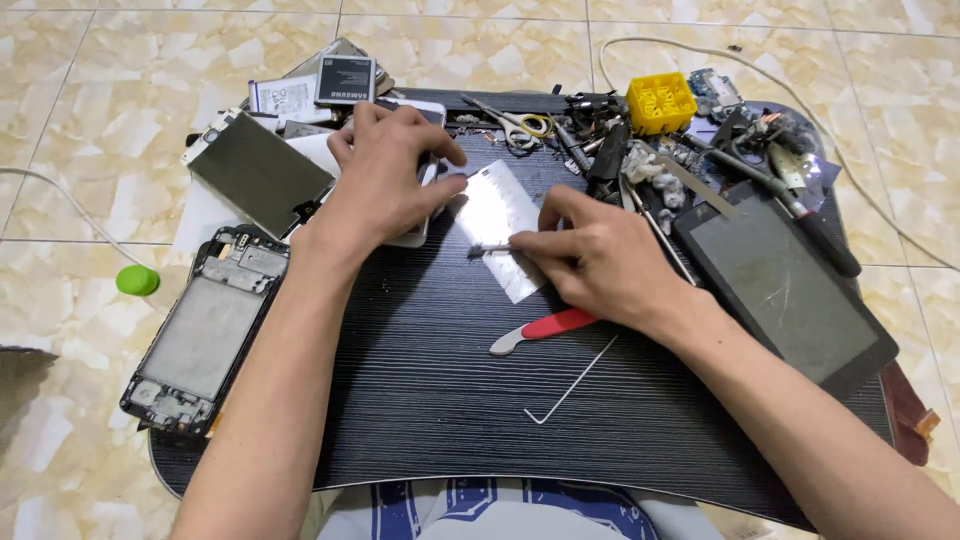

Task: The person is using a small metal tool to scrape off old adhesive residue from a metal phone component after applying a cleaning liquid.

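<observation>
Left hand (pixel 385 170) presses a white phone (pixel 420 215); right hand (pixel 600 262) pinches a small tool (pixel 490 249) over a metal sheet (pixel 500 225)

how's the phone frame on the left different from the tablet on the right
The phone frame is gutted, its inner metal and parts exposed; the tablet shows a whole dark screen. The frame is narrower and overhangs the table's left edge; the tablet is wider, near the right. Both lie flat, untouched by either hand.
</observation>
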